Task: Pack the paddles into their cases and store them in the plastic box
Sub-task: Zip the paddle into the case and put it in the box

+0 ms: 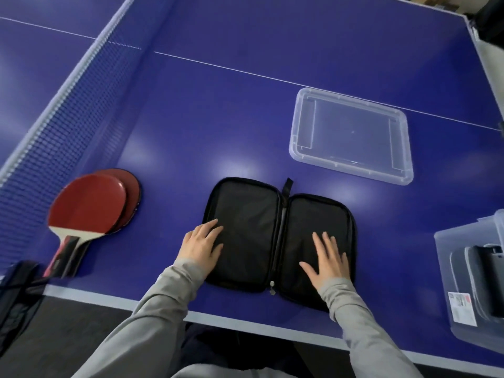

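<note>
Both hands, left (201, 244) and right (328, 258), press flat and empty on the opened case (278, 238) near the tabletop's (218, 110) front edge; paddles (90, 205), seemingly two, lie left. Keep it spread, then load.

Single head-worn view, looking steeply down, close over table edge (245, 327)

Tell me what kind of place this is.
Most likely a table tennis room or sports hall. The work surface is a blue ping-pong table with white lines and a net across it; two red paddles lie beside an open black case. Little of the room beyond shows.
</note>
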`<state>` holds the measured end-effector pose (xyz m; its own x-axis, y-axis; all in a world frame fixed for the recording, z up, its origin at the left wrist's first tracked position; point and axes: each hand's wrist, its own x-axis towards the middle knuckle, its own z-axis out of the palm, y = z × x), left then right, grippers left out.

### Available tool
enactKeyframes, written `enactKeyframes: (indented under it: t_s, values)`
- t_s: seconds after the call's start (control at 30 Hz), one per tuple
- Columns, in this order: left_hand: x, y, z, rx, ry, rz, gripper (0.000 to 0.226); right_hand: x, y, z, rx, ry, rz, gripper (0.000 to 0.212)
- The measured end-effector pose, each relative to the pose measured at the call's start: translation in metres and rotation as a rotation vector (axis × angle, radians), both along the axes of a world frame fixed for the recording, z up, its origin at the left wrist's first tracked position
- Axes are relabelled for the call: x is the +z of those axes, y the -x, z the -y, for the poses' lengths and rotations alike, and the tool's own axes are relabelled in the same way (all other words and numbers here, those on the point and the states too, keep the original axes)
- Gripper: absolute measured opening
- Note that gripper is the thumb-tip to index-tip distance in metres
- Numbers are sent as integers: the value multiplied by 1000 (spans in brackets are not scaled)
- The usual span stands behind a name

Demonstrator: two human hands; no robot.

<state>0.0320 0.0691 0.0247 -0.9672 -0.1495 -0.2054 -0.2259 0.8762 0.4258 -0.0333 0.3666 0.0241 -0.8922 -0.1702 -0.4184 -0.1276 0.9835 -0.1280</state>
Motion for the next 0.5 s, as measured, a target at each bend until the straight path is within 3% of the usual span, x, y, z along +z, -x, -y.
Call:
enactKeyframes:
  t_s: [0.13,0.27,0.4,0.5]
  values:
    - [14,-43,71,192,113,-225,44,8,-15,10,-137,96,-62,75]
    - [11,-92,148,531,205,-220,64,11,-29,20,-264,129,-75,71]
    - [3,-120,199,778,156,-30,92,12,-36,29,-311,128,-59,70]
    - [-2,-120,215,826,83,174,95,12,-39,33,-321,102,-39,69]
